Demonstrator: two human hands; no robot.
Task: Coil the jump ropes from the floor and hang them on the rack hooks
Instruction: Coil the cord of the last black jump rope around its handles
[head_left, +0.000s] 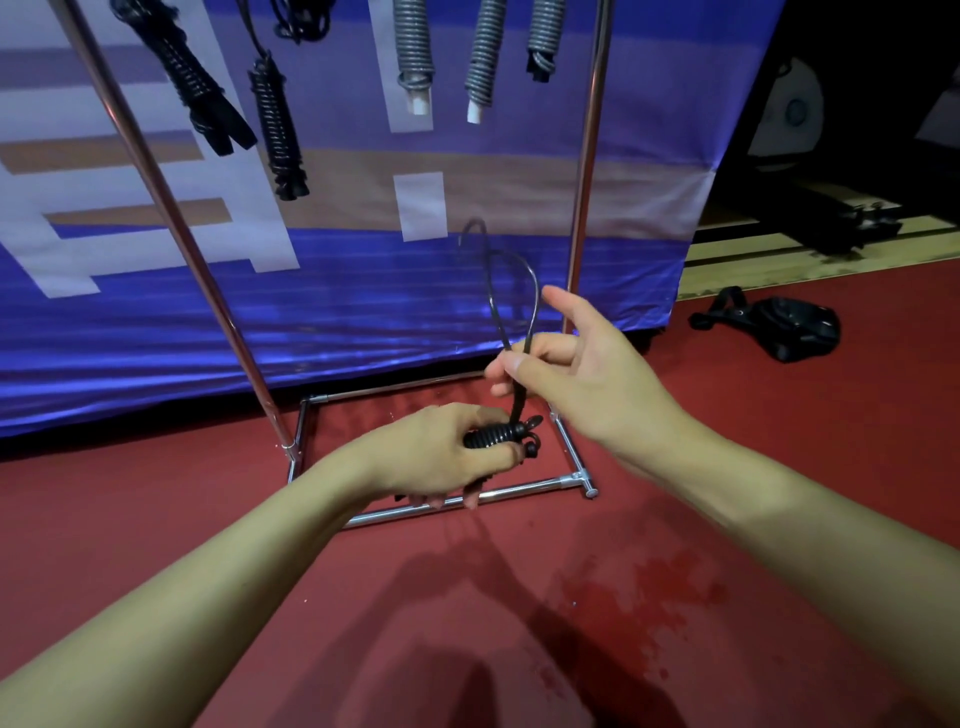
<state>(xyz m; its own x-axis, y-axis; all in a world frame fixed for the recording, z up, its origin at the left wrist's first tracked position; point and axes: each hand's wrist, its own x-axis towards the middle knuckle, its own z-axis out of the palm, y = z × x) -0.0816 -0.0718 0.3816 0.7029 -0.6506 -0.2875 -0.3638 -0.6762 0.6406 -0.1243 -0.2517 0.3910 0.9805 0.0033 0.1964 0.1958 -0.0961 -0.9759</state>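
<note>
My left hand (441, 452) grips a black jump rope (493, 434) wound into a tight coil around its handles, held low over the rack's base. My right hand (566, 358) pinches the rope's free loop between thumb and fingers just above the coil; the loop arcs upward in front of the blue banner. Coiled ropes hang from the top of the metal rack (584, 156): black ropes (275, 124) on the left and grey ropes (483, 62) on the right. The hooks themselves are out of view above.
The rack's chrome base frame (467, 501) lies on the red floor just below my hands. A blue and white banner (363, 291) hangs behind the rack. A black bag (789, 327) lies on the floor at right, near a wooden platform edge.
</note>
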